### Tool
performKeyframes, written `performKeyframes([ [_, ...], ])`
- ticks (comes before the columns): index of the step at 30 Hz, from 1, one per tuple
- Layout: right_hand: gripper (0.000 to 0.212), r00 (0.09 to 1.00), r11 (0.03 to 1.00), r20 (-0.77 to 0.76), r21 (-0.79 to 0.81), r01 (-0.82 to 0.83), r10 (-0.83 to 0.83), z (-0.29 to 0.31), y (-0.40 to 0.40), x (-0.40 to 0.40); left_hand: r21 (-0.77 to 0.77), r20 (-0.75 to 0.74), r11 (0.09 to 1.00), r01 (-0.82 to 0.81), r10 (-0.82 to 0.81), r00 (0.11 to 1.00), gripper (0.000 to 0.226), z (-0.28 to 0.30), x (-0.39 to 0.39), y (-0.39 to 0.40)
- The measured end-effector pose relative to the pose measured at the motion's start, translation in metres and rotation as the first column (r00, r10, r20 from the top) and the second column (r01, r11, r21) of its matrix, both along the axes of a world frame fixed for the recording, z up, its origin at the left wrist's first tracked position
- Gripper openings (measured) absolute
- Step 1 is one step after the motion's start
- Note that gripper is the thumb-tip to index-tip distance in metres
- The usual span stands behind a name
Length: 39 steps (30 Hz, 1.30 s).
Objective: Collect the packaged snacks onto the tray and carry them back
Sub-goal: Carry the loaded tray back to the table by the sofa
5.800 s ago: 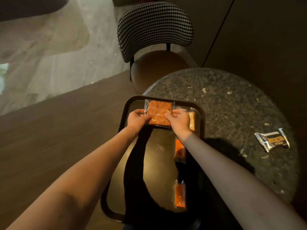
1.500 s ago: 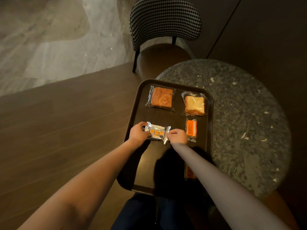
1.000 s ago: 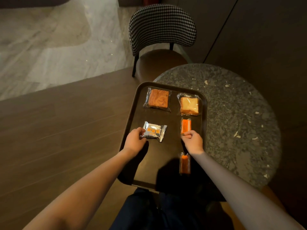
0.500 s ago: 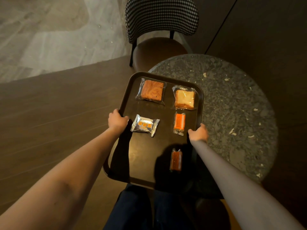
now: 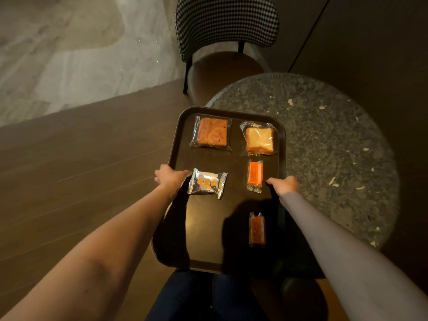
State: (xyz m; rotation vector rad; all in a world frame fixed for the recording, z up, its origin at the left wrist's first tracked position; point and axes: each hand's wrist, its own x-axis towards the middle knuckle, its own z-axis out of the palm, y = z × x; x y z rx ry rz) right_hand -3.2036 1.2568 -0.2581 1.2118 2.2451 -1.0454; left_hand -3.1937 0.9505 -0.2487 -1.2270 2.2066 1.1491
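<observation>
A dark rectangular tray (image 5: pixel 231 112) overhangs the left edge of the round table. Several wrapped snacks lie on it. At the far end are a brown cake slice in clear wrap (image 5: pixel 212 135) and a pale toast slice (image 5: pixel 259 140). A silver packet with orange print (image 5: pixel 207 184) lies mid-left. Two orange sticks (image 5: pixel 255 175) (image 5: pixel 257 229) lie along the right side. My left hand (image 5: pixel 170 178) grips the tray's left rim beside the silver packet. My right hand (image 5: pixel 283 185) grips the right rim.
The round speckled stone table (image 5: pixel 335 147) lies under and to the right of the tray. A checked-back chair (image 5: pixel 225 22) with a brown seat stands beyond it. Wood flooring spreads to the left, pale stone floor farther off. My legs (image 5: pixel 203 297) are below the tray.
My hands set the silver packet down on the tray, then moved outward to the tray's left and right rims and closed on them. The tray has barely shifted in the last half second.
</observation>
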Motion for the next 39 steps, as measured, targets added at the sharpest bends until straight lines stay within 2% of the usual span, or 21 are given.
performKeyframes([
  [4, 0.051, 0.994, 0.992, -0.018, 0.067, -0.105, 0.107, 0.004, -0.004, 0.003, 0.001, -0.025, 0.995, -0.098, 0.098, 0.995, 0.067, -0.001, 0.026, -0.006],
  [9, 0.045, 0.952, 0.944, -0.054, 0.161, -0.289, 0.3, 0.02, -0.021, -0.005, -0.088, -0.095, 0.965, -0.248, 0.24, 0.966, 0.04, 0.008, 0.064, -0.017],
  [13, 0.049, 0.889, 0.882, -0.057, 0.168, -0.44, 0.455, 0.034, -0.055, -0.009, -0.194, -0.122, 0.889, -0.416, 0.399, 0.909, 0.04, 0.024, 0.098, -0.025],
  [21, 0.045, 0.702, 0.71, -0.106, 0.127, -0.693, 0.704, 0.058, -0.151, 0.011, -0.242, -0.174, 0.697, -0.675, 0.653, 0.737, 0.046, 0.048, 0.198, -0.07],
  [26, 0.039, 0.518, 0.531, -0.137, 0.082, -0.844, 0.845, 0.073, -0.239, 0.055, -0.274, -0.193, 0.503, -0.819, 0.806, 0.56, 0.038, 0.066, 0.29, -0.103],
  [29, 0.038, 0.395, 0.405, -0.151, 0.039, -0.914, 0.906, 0.079, -0.292, 0.091, -0.273, -0.213, 0.372, -0.887, 0.876, 0.433, 0.041, 0.073, 0.35, -0.122],
  [35, 0.035, 0.155, 0.161, -0.212, 0.01, -0.987, 0.965, 0.091, -0.408, 0.188, -0.282, -0.231, 0.13, -0.951, 0.953, 0.199, 0.051, 0.084, 0.477, -0.157],
  [39, 0.027, 0.01, 0.008, -0.245, -0.01, -1.0, 0.969, 0.096, -0.479, 0.269, -0.279, -0.224, -0.017, -0.96, 0.973, 0.048, 0.049, 0.086, 0.564, -0.176],
])
